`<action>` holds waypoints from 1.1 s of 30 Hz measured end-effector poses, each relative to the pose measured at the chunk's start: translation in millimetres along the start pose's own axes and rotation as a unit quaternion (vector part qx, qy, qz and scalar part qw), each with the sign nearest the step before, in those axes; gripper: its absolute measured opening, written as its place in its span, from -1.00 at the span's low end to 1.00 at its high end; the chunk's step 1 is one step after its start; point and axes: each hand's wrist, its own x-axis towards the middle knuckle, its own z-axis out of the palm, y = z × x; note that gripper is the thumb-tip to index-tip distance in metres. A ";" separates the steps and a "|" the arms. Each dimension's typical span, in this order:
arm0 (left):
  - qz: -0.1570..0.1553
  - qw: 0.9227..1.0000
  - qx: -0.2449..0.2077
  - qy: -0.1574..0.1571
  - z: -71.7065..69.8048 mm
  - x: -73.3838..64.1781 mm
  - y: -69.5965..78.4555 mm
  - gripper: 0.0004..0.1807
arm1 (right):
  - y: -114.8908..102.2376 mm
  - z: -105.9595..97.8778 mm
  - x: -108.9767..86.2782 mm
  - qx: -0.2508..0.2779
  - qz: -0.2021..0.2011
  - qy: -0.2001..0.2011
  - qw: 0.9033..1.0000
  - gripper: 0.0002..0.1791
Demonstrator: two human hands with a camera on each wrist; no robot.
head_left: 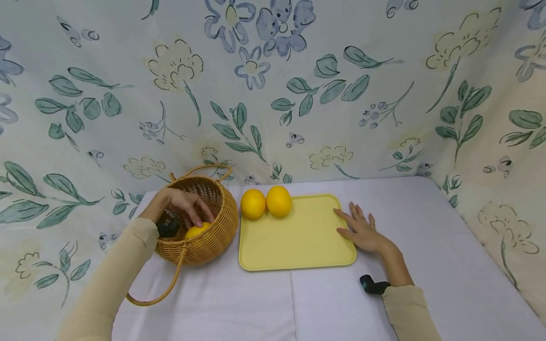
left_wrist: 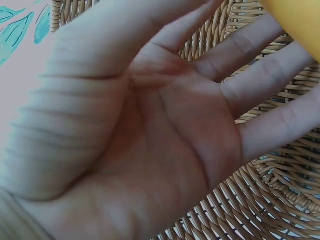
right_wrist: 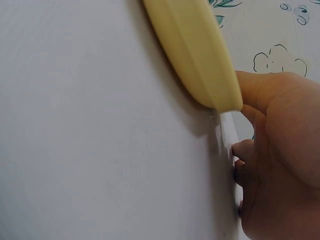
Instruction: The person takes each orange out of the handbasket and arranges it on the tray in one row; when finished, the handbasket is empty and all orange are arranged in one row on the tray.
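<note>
My left hand (head_left: pixel 187 206) reaches down into a round wicker basket (head_left: pixel 219 237), its fingertips on a yellow-orange orange (head_left: pixel 198 230) inside. In the left wrist view, the palm stands away from this orange (left_wrist: pixel 300 20) while the long fingers stretch to it; their far ends are out of frame. Two more oranges (head_left: pixel 253 204) sit side by side at the back left of a yellow tray (head_left: pixel 298 237). At the tray's right side my right hand (head_left: pixel 362 232) lies with spread fingers, thumb and forefinger at the rim (right_wrist: pixel 220 85), the other fingers on the white cloth.
A thin wicker handle (head_left: pixel 164 293) hangs from the basket down to the tablecloth; another handle (head_left: pixel 204 166) stands up at its back. Behind the table (head_left: pixel 426 227) hangs a floral curtain (head_left: pixel 273 94), which also runs along both sides.
</note>
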 end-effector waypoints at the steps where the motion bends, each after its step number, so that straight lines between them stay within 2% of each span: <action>1: 0.001 1.000 0.004 0.000 -0.2 0.1 -0.8 -0.55 | 0.1 0.3 0.2 0.000 0.000 0.000 1.000 -0.25; 10: 0.021 0.999 0.015 -0.036 -4.0 -4.2 -3.5 -0.54 | 0.6 1.6 1.3 -0.004 -0.001 0.002 1.000 -0.25; 17: 0.028 0.999 0.018 -0.023 -3.5 -5.8 -3.4 -0.57 | -0.7 0.3 0.5 -0.004 -0.001 0.001 1.000 -0.25; 20: 0.031 0.999 0.017 -0.031 -3.4 -6.5 -3.0 -0.58 | -1.4 -0.4 0.0 -0.004 -0.001 0.000 1.000 -0.25; 33: -0.009 0.998 0.004 -0.065 -3.9 -5.9 -2.5 -0.60 | -3.6 -0.9 -1.6 -0.005 -0.003 0.002 1.000 -0.26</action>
